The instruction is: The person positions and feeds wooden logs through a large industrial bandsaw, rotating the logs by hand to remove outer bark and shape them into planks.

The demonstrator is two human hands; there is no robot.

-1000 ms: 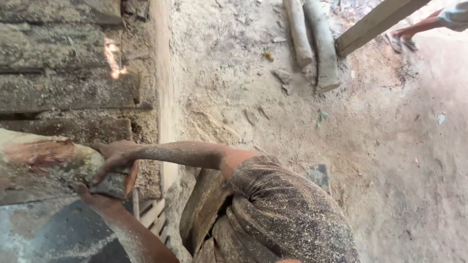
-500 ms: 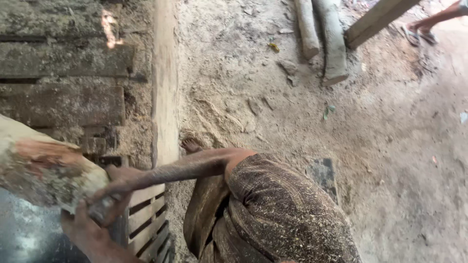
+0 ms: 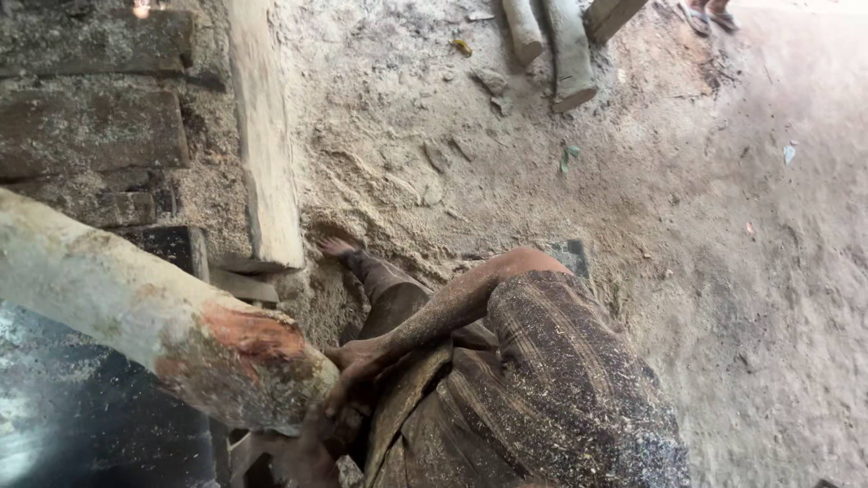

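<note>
Gripping the near cut end of a pale log (image 3: 136, 307), right hand (image 3: 357, 366) fingers curled on it, left hand (image 3: 303, 452) beneath, grip unclear, sawdust-covered floor (image 3: 723, 271) right.

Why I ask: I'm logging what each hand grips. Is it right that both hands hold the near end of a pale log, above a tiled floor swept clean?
Not quite. The head view shows the right hand and the left hand at the near end of the pale log, but the floor is bare earth covered in sawdust, not clean tile.
</note>
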